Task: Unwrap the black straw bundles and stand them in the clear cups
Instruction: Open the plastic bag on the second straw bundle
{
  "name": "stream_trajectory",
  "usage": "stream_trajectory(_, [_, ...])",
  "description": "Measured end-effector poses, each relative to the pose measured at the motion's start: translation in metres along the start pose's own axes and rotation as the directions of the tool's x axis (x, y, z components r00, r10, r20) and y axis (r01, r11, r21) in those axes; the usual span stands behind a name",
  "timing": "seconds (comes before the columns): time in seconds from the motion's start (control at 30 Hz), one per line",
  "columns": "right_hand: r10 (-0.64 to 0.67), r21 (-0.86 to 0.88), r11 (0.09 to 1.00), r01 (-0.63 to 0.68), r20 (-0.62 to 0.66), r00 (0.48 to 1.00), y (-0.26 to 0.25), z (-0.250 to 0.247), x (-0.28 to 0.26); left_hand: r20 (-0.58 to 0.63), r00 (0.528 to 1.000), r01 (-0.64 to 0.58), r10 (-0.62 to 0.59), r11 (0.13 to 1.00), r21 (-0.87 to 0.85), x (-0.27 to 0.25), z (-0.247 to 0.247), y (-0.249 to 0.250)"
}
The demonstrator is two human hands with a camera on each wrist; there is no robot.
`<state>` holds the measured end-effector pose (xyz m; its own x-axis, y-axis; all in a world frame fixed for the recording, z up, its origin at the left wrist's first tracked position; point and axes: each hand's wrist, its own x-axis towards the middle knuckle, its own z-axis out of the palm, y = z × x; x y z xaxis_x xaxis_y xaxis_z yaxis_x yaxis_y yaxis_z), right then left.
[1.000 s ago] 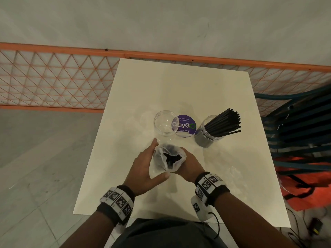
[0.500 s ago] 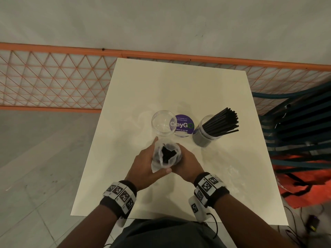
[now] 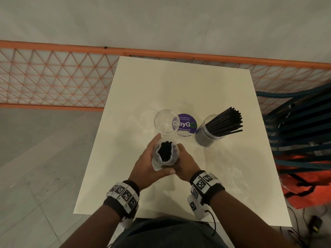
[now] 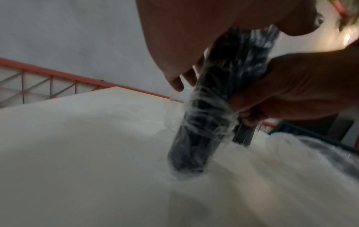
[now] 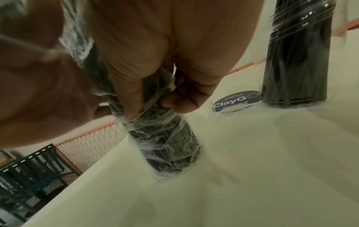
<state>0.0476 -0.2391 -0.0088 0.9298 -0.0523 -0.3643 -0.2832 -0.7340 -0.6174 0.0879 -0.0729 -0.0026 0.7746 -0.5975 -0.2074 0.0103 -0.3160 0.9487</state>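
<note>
A bundle of black straws (image 3: pixel 165 152) in clear plastic wrap stands upright on the white table (image 3: pixel 179 83), its wrap open at the top. My left hand (image 3: pixel 152 161) wraps round its left side, thumb across the front. My right hand (image 3: pixel 186 163) grips its right side; in the right wrist view its fingers (image 5: pixel 136 86) pinch the crumpled wrap of the bundle (image 5: pixel 165 142). The left wrist view shows the bundle (image 4: pixel 205 135) with its foot on the table. An empty clear cup (image 3: pixel 166 122) stands just beyond. A second clear cup (image 3: pixel 209 135) to the right holds loose black straws (image 3: pixel 225 122).
A round purple sticker (image 3: pixel 186 124) lies between the cups. Loose clear wrap (image 3: pixel 238 174) lies on the table's right side. An orange mesh fence (image 3: pixel 53 77) runs behind the table. A dark slatted chair (image 3: pixel 300 133) and orange fabric (image 3: pixel 308 187) sit at the right.
The bundle's wrap mouth has narrowed as both hands closed in tighter round it. The bundle stands in about the same spot in front of the empty cup.
</note>
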Motion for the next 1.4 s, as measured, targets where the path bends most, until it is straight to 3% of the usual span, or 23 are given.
stream_trajectory(0.1, [-0.009,-0.003,1.0,0.009,-0.017,1.0,-0.001,0.002,0.002,-0.06,0.996,0.066,-0.067,0.998,-0.02,0.003,0.006,0.005])
stream_trajectory(0.2, [-0.026,0.117,0.993,0.034,-0.064,0.998,-0.004,-0.005,0.0,-0.099,0.986,0.14,-0.133,0.988,0.069,0.007,0.007,0.003])
stream_trajectory(0.33, [-0.061,0.249,0.967,0.061,-0.01,0.998,-0.009,-0.014,-0.007,-0.068,0.995,0.078,-0.074,0.995,0.069,0.008,0.002,0.001])
stream_trajectory(0.43, [-0.046,0.143,0.989,0.044,0.01,0.999,-0.006,-0.01,-0.007,0.03,0.999,-0.024,0.026,0.998,-0.054,0.006,0.0,-0.007])
stream_trajectory(0.53, [-0.015,0.099,0.995,0.013,0.016,1.0,-0.003,-0.002,-0.003,-0.025,1.0,-0.001,-0.002,0.993,-0.115,0.005,0.003,-0.007])
stream_trajectory(0.63, [0.03,0.155,0.987,-0.03,0.002,1.0,-0.003,-0.001,0.001,-0.066,0.998,0.017,-0.016,1.0,0.004,0.008,0.005,-0.011])
stream_trajectory(0.77, [0.052,0.125,0.991,-0.054,0.023,0.998,0.003,-0.002,0.006,0.023,0.998,-0.059,0.055,0.958,0.28,0.012,-0.001,-0.033])
stream_trajectory(0.83, [0.06,0.09,0.994,-0.064,0.049,0.997,0.004,-0.001,0.009,0.04,0.997,-0.078,0.068,0.94,0.333,0.012,-0.005,-0.038])
stream_trajectory(1.03, [0.049,0.114,0.992,-0.057,0.066,0.997,-0.003,0.005,0.015,0.035,0.999,0.015,-0.022,0.981,0.194,0.007,-0.002,-0.034])
stream_trajectory(1.17, [0.033,0.054,0.998,-0.042,0.16,0.987,-0.009,0.009,0.017,-0.011,0.999,0.048,-0.048,0.999,0.017,0.015,-0.004,-0.02])
stream_trajectory(1.33, [0.0,0.187,0.982,-0.023,0.12,0.993,-0.031,0.0,0.014,-0.166,0.975,0.09,-0.147,0.946,-0.311,0.026,-0.005,-0.013])
stream_trajectory(1.4, [-0.042,0.268,0.963,0.007,0.123,0.992,-0.037,-0.01,0.005,-0.163,0.97,0.102,-0.183,0.907,-0.409,0.029,-0.009,-0.009])
